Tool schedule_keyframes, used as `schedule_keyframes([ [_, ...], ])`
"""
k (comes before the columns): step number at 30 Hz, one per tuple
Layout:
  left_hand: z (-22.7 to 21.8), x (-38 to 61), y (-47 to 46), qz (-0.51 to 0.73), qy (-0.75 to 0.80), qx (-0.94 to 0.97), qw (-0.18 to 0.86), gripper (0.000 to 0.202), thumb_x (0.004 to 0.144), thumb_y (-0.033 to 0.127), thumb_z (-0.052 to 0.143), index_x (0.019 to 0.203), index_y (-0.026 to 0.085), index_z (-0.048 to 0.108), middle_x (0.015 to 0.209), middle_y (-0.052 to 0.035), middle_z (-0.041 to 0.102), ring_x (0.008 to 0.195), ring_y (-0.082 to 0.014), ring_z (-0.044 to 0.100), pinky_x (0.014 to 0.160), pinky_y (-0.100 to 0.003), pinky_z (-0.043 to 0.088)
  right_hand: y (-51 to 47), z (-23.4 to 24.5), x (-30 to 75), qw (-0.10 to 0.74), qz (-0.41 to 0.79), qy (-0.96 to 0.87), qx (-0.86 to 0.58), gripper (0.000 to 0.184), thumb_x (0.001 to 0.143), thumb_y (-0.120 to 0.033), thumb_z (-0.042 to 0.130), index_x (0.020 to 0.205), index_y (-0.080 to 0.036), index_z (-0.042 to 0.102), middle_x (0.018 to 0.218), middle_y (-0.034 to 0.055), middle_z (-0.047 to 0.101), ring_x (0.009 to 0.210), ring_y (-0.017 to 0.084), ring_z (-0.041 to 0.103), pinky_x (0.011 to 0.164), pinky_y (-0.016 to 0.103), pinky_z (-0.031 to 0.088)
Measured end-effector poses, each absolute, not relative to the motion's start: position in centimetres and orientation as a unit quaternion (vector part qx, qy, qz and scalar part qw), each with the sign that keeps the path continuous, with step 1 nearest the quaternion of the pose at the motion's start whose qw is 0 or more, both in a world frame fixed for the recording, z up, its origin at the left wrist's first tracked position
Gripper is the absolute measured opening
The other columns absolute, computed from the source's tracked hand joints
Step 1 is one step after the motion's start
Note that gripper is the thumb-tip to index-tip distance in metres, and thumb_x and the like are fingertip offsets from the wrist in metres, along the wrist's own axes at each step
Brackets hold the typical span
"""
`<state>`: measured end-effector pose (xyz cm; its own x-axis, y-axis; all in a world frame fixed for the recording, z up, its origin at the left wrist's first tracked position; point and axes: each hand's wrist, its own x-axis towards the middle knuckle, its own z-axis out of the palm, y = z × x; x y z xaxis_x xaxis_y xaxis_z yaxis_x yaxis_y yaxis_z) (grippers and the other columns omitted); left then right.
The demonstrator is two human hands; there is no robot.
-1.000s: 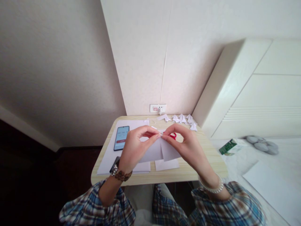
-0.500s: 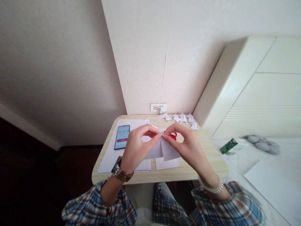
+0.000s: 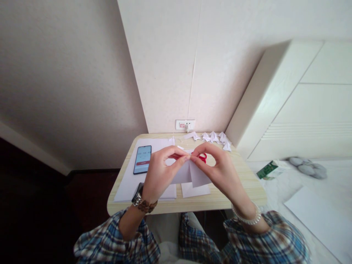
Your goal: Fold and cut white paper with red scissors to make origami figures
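Both hands pinch one creased sheet of white paper (image 3: 198,175) above the middle of the small table. My left hand (image 3: 165,167) grips its upper edge between thumb and fingers. Right beside it, my right hand (image 3: 216,165) is closed on the same edge, the fingertips of both hands meeting. The paper hangs down below them with a fold near its centre. Behind the right hand, red-handled scissors (image 3: 203,158) show in part; their blades are mostly hidden. Underneath lies another white paper piece (image 3: 195,190) on the table.
A phone (image 3: 142,160) with a lit screen rests on white sheets (image 3: 126,189) at the table's left. Several folded paper shapes (image 3: 213,137) line the back right edge of the table (image 3: 239,176). A socket (image 3: 185,124) is on the wall. A green-and-white carton (image 3: 268,170) lies off to the right.
Both hands keep their pinch on the paper with hardly any movement. The view has shifted very slightly.
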<state>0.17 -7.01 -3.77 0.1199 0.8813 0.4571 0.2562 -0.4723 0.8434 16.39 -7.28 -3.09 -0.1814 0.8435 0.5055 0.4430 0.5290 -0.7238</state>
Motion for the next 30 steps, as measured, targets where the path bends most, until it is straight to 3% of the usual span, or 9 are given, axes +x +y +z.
schedule_keyframes([
  [30,-3.88,0.19,-7.44,0.542,0.437,0.671,0.255,0.008,0.078,0.016,0.067,0.071,0.019,0.068,0.073,0.0006,0.071,0.071,-0.0147,0.064,0.069,-0.025,0.050,-7.60,-2.83,16.41,0.463,0.216,-0.730,-0.453,0.009,0.081,-0.016,0.062,0.072,-0.019,0.062,0.072,0.0002,0.066,0.070,0.016,0.061,0.066,0.027,0.047],
])
